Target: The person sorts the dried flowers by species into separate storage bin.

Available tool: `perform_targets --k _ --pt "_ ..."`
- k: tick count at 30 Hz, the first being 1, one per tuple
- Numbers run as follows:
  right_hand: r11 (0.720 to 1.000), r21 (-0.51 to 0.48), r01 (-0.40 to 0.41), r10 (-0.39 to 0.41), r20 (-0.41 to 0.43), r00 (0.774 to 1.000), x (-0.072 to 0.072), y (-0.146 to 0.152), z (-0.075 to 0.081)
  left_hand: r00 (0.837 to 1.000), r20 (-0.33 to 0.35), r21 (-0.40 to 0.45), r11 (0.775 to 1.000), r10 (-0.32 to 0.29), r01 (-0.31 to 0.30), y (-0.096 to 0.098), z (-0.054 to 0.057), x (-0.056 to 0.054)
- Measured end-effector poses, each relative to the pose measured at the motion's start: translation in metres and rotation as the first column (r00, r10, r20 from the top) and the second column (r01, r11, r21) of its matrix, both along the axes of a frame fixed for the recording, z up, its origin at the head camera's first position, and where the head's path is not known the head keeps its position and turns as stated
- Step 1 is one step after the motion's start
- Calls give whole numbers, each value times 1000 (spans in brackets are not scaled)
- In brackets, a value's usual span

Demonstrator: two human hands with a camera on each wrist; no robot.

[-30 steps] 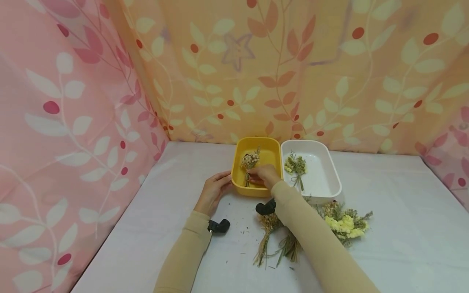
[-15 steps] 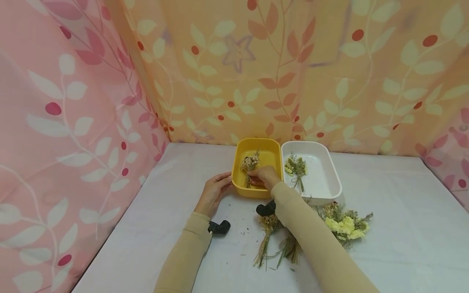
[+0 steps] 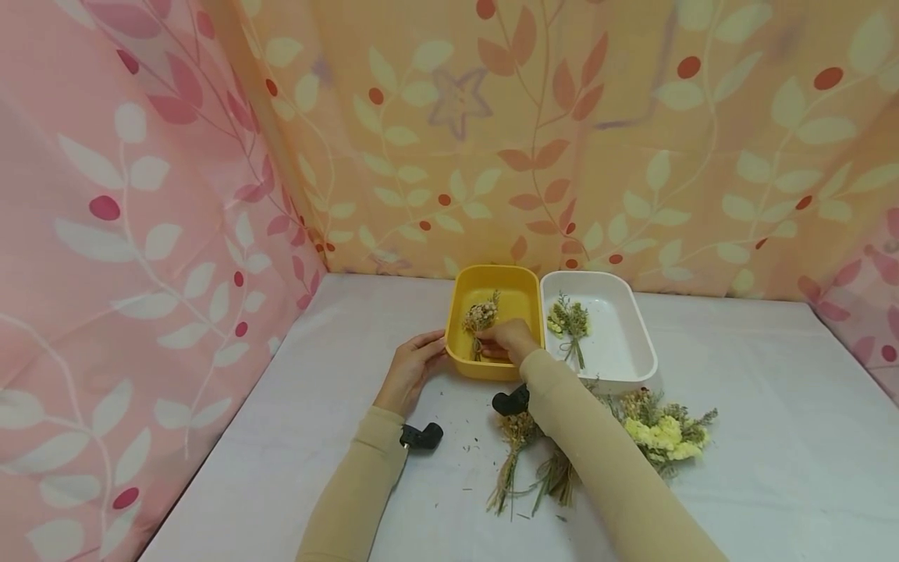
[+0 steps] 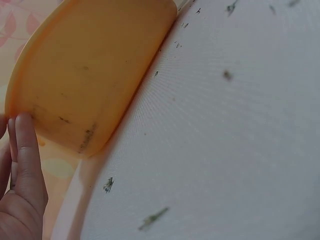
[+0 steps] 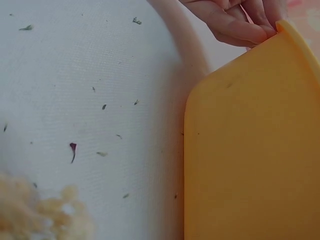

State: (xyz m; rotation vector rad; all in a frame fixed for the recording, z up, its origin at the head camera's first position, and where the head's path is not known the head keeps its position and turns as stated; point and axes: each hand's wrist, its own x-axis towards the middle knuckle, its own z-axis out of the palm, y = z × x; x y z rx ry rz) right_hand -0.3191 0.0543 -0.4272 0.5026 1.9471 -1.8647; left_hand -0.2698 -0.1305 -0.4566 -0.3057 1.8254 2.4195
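Note:
In the head view, a small bouquet of dried flowers (image 3: 481,314) lies in the yellow container (image 3: 485,371). My right hand (image 3: 513,340) reaches over the near rim and pinches its tied stems; the fingertips are partly hidden. My left hand (image 3: 410,368) touches the container's left side. The left wrist view shows its fingers (image 4: 27,155) extended against the outer yellow wall (image 4: 100,65). From the right wrist, the left hand (image 5: 240,20) appears at the rim, while the right hand is out of that picture.
A white container (image 3: 618,343) stands against the yellow one and holds a small green-and-yellow bouquet (image 3: 574,321). Nearer, a dried bunch (image 3: 507,468) and a larger yellow-flowered bouquet (image 3: 663,433) lie partly under the right forearm. Plant crumbs (image 5: 73,150) dot the white tabletop. Patterned curtains close the back and sides.
Both hands stay almost where they were, and the bouquet in the yellow container barely shifts. The whole view has drifted very slightly.

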Motion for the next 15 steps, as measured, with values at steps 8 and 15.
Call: perform_targets --k 8,15 --pt "1000 25 -4 4 -19 1000 1 1 2 1000 -1 -15 1000 -11 11 0 1 -1" --pt "997 81 -11 14 -47 999 4 2 4 1000 2 -11 1000 -9 9 -1 -1 -1"
